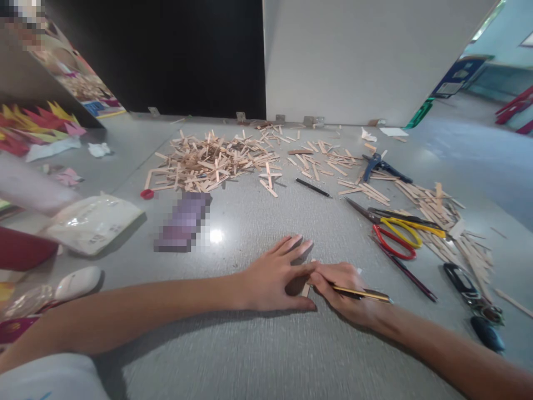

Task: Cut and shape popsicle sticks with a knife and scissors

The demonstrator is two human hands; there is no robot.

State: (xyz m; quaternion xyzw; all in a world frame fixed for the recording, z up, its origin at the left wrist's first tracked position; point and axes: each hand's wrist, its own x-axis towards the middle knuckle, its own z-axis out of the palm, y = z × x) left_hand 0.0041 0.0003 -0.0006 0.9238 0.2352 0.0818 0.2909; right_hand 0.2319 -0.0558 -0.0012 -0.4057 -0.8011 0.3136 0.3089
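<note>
At the frame's lower centre, the left hand lies spread over a wooden stick on the counter; the right hand is curled around a pencil

Grey tabletop shows a bright light reflection left of centre. Standing behind it: 2 adjoining panels, black panel left, pale grey panel right, metal brackets at base. Beyond, right: blue-grey floor, pale teal wall, red furniture partly in view.

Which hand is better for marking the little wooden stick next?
Probably the right hand: it grips a pencil close to the wooden stick. The left hand is spread beside the stick and holds no pencil.
</note>
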